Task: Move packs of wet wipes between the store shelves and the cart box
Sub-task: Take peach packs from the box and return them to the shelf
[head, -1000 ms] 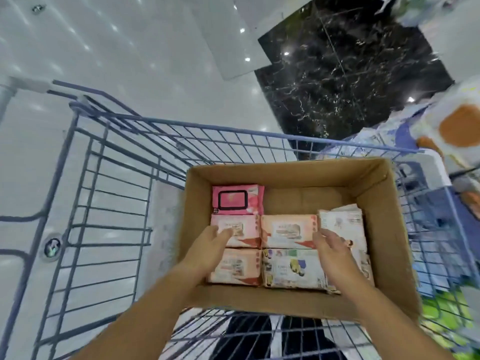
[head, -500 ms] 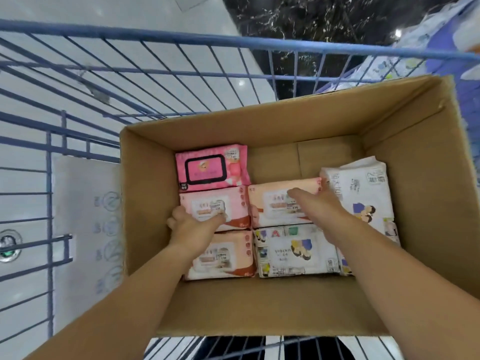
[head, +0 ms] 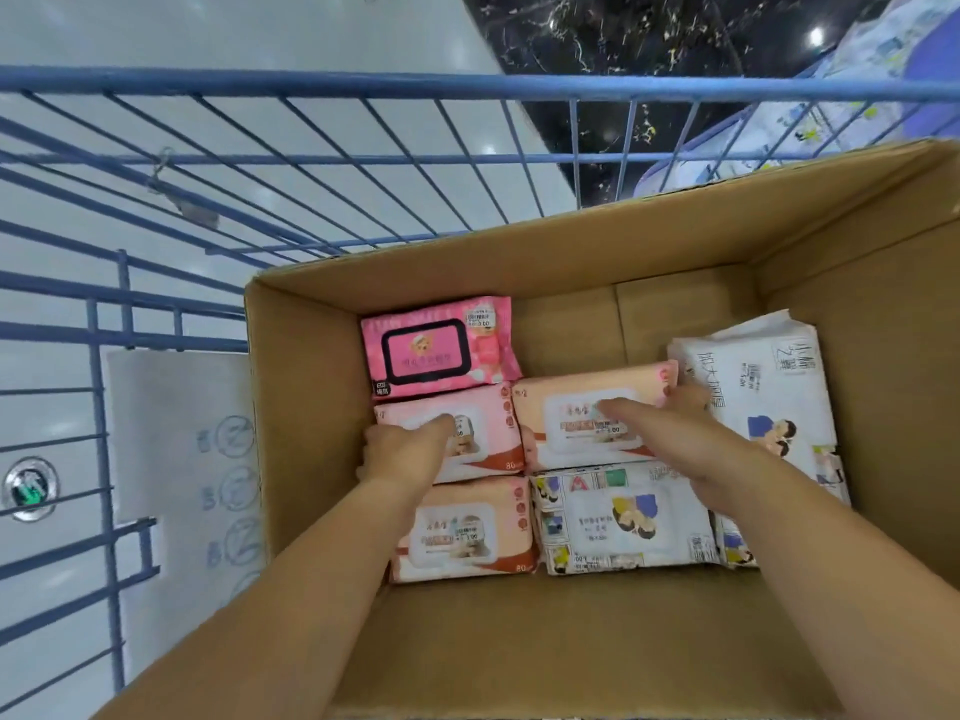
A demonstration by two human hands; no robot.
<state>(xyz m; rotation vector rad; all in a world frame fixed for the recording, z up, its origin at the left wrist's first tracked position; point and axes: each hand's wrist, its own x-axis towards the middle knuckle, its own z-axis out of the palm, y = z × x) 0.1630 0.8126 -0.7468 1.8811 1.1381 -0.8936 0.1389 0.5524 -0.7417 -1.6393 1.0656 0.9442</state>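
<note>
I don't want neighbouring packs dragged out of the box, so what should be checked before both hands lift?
1. Left hand grips the pale pink pack, thumb on top, fingers round its left edge: ok.
2. Right hand grips the middle peach pack, fingers over its right edge: ok.
3. Nothing lies on top of either pack: ok.
4. Clearance at the sides: not ok. The white pack crowds the right hand, and the bright pink pack touches the pale pink one.
5. Path up out of the box is open: ok.
6. Free shelf space: cannot tell, no shelf slot in view.
</note>
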